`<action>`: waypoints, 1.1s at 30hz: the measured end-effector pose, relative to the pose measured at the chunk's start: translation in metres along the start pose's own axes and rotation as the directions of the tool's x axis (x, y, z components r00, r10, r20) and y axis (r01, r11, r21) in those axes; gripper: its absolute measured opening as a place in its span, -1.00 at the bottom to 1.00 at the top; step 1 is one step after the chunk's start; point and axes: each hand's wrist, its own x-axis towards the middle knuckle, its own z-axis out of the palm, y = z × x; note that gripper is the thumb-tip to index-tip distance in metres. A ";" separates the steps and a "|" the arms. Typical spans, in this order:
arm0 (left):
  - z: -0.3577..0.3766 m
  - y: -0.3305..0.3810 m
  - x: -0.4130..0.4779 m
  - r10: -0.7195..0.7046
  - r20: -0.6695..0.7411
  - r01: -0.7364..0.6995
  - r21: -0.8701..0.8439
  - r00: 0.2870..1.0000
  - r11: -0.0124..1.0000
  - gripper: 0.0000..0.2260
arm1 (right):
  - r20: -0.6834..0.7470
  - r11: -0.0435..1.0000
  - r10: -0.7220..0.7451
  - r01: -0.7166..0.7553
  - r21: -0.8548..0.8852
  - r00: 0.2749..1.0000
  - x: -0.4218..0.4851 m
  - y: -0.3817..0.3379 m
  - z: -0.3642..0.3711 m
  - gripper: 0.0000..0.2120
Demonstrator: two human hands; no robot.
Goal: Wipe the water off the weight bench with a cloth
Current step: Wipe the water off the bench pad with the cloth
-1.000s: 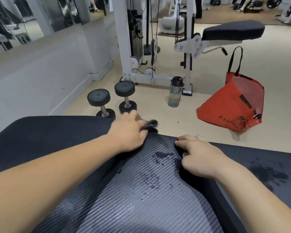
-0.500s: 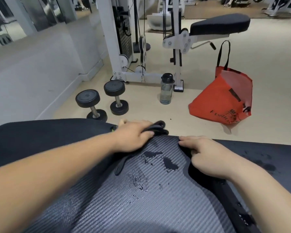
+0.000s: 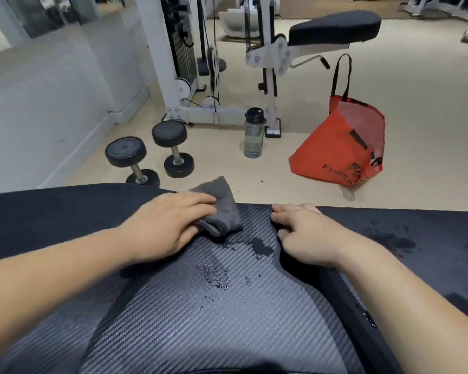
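Observation:
The black weight bench [image 3: 227, 319] fills the lower part of the view, its middle panel in a carbon-weave pattern. Water lies on it: a puddle [image 3: 261, 247] near the far edge, scattered drops [image 3: 216, 273] below it, and more wet patches [image 3: 389, 236] on the right pad. My left hand [image 3: 170, 225] presses a folded grey cloth [image 3: 219, 209] flat on the bench's far edge, just left of the puddle. My right hand [image 3: 305, 233] rests on the bench with fingers curled over the seam between the pads, holding nothing.
On the floor beyond the bench stand two black dumbbells [image 3: 152, 155], a clear water bottle [image 3: 254, 133] and a red tote bag [image 3: 341, 149]. A white cable machine [image 3: 179, 63] with a padded seat [image 3: 335, 28] stands further back. A wall runs along the left.
The cloth has spread out from under my left hand and now lies flatter, closer to the puddle. My right hand has stayed on the seam.

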 end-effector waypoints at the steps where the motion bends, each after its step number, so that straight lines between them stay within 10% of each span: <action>1: -0.001 -0.001 0.009 -0.131 -0.048 0.130 -0.016 0.990 0.991 -0.59 | 0.001 1.000 0.003 -0.003 0.001 1.000 -0.002 0.000 0.000 -0.53; 4: 0.017 0.051 0.023 -0.389 -0.143 0.375 -0.114 0.910 0.920 -0.66 | 0.002 1.000 0.013 -0.013 -0.002 1.000 -0.004 0.000 0.000 -0.54; 9: 0.011 0.090 -0.009 0.182 -0.076 -0.184 -0.020 0.980 0.983 -0.65 | 0.011 0.999 0.045 -0.045 0.022 0.999 -0.005 -0.004 -0.001 -0.55; 15: 0.014 0.093 0.031 -0.432 -0.104 0.434 -0.006 0.896 0.901 -0.66 | -0.004 0.997 0.029 -0.029 0.072 1.000 -0.007 0.000 -0.005 -0.45; 21: 0.012 0.114 -0.002 0.229 -0.039 -0.229 0.006 0.973 0.974 -0.63 | -0.098 0.958 0.079 -0.048 0.284 0.992 -0.012 0.010 -0.015 -0.44; 23: 0.013 0.081 0.005 -0.024 -0.084 0.027 0.042 0.996 0.999 -0.62 | -0.105 0.973 0.069 -0.043 0.227 0.992 -0.014 0.010 -0.012 -0.51; 26: 0.018 0.097 0.001 -0.496 -0.185 0.506 0.005 0.848 0.863 -0.65 | -0.109 0.993 0.027 -0.014 0.117 0.994 -0.016 0.006 0.000 -0.60; 31: 0.004 0.130 -0.079 0.219 -0.072 -0.221 -0.016 0.973 0.975 -0.66 | -0.123 1.000 -0.015 0.014 -0.006 0.992 -0.014 -0.004 0.008 -0.63; 33: 0.003 0.088 -0.092 0.251 0.003 -0.250 0.040 0.968 0.967 -0.67 | -0.140 1.000 -0.002 -0.001 -0.020 0.990 -0.013 -0.004 0.009 -0.64</action>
